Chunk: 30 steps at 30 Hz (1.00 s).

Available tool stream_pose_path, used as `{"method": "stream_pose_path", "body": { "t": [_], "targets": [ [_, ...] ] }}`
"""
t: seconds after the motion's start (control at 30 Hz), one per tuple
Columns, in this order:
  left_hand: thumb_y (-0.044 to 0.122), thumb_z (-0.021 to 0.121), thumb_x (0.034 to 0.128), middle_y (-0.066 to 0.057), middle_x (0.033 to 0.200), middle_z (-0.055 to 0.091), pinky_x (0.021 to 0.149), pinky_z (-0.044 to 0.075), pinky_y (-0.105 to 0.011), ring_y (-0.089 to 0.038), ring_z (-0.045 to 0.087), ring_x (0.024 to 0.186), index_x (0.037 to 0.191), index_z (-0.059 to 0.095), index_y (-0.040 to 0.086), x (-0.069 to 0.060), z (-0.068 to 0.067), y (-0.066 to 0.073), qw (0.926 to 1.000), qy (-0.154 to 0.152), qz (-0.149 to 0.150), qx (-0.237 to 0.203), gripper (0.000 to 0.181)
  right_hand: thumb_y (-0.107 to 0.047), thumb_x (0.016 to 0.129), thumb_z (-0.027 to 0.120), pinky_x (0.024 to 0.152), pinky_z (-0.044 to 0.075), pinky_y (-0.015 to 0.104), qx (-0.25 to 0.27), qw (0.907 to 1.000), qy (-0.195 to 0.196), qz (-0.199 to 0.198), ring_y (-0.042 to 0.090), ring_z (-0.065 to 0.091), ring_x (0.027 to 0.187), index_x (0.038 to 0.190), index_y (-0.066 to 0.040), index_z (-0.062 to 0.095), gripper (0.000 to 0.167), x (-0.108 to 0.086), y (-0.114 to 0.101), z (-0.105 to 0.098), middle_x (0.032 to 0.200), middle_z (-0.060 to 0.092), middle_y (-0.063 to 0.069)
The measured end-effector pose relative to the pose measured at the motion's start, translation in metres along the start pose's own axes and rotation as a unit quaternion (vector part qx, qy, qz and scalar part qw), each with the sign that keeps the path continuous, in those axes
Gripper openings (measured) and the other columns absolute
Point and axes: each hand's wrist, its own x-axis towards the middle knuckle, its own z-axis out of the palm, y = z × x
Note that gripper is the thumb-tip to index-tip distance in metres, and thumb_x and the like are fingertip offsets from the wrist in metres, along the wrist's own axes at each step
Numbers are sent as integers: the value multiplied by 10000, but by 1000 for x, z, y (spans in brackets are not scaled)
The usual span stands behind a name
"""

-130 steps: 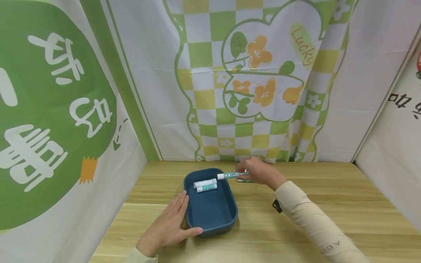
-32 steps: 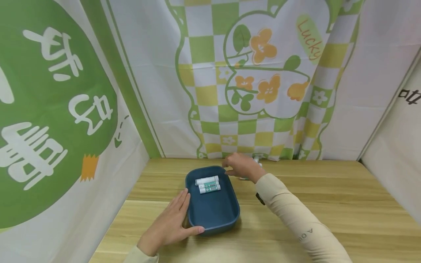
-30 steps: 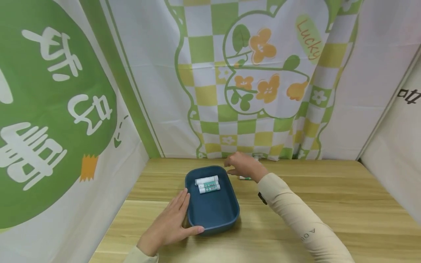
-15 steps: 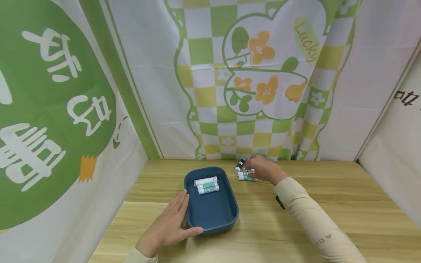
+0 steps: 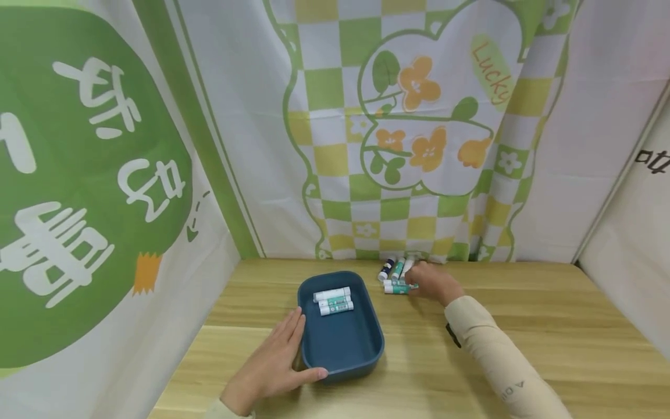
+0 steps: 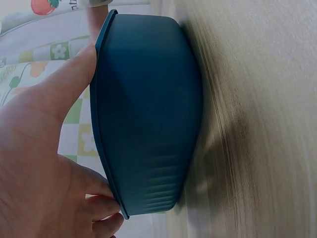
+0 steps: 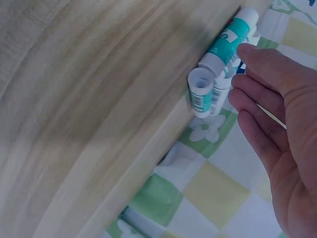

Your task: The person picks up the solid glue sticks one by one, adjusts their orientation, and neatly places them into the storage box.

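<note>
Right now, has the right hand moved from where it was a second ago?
Yes: against the curtain, the right hand has gone right, from near the tray to the tubes outside it.

Matt plastic bin (image 5: 342,349), wood-grained tabletop (image 5: 419,355)

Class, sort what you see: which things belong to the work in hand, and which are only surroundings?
Part of the work:
blue tray, with the left hand at its side
three tubes lying in it
loose tubes by the right hand

Only surroundings:
wooden table underneath
checked cloth hanging behind
green hanging at left
</note>
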Motion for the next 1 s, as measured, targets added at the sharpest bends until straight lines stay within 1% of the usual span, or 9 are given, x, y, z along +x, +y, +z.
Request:
{"method": "stream_pose_path", "body": {
  "t": [0.1,0.2,0.3,0.37,0.47,0.63,0.73,0.87,1.0],
  "targets": [
    [824,633,857,-191,1778,118,1322,229,-593,-400,153,1651,1668,216,-15,-1,2,1,10000,16,-17,-57,1239,-32,857,830,636,545,283,35,10000,30,88,115,618,690,790,-49,728,123,0,1,5,797,735,50],
    [830,628,856,-193,1776,125,1321,235,-590,-400,160,1650,1666,223,-19,-1,2,1,10000,35,-13,-42,1242,3,805,819,582,481,248,67,9997,52,218,76,529,632,746,-59,704,144,1,1,9,735,696,19],
    [821,634,859,-193,1777,122,1322,234,-587,-397,158,1651,1667,220,-15,-1,2,1,10000,32,-17,-46,1234,18,760,812,553,414,231,56,9994,73,325,67,440,602,701,-71,671,177,2,-1,12,674,634,-20],
    [816,639,859,-193,1777,123,1323,235,-584,-395,157,1651,1668,221,-12,-1,2,1,10000,42,-19,-39,1231,14,762,821,554,395,224,27,9992,103,393,63,427,603,695,-86,663,198,3,-2,13,666,609,-46],
    [813,643,859,-194,1775,127,1322,239,-581,-395,160,1651,1668,224,-12,0,1,1,10000,62,-18,-16,1228,5,785,834,565,388,231,-38,9988,120,475,73,422,616,701,-87,657,217,5,-4,14,668,589,-55],
    [806,646,861,-193,1776,126,1322,239,-583,-394,157,1652,1666,227,-15,-1,1,1,10000,61,-35,-18,1224,-25,819,851,576,436,246,-134,9982,59,580,66,472,627,727,-104,686,205,8,-7,17,692,633,-57],
    [807,644,861,-189,1778,122,1322,238,-584,-391,154,1653,1667,224,-12,-1,0,2,10000,56,-46,-34,1224,-56,823,866,580,468,267,-254,9981,32,554,65,505,631,733,-120,688,210,9,-8,20,713,664,-49],
    [812,637,862,-191,1777,127,1321,243,-584,-389,157,1652,1666,229,-14,-1,1,1,10000,75,-35,-16,1223,-91,833,876,607,490,302,-331,9978,9,567,81,534,656,741,-124,677,221,10,-9,24,769,705,-11],
    [808,640,864,-202,1772,137,1319,246,-581,-395,165,1649,1660,239,-25,-1,2,1,9999,101,-9,23,1220,-90,851,867,610,465,289,-231,9980,-37,595,79,515,663,752,-119,682,211,12,-9,26,769,700,-11]
  ]
}}
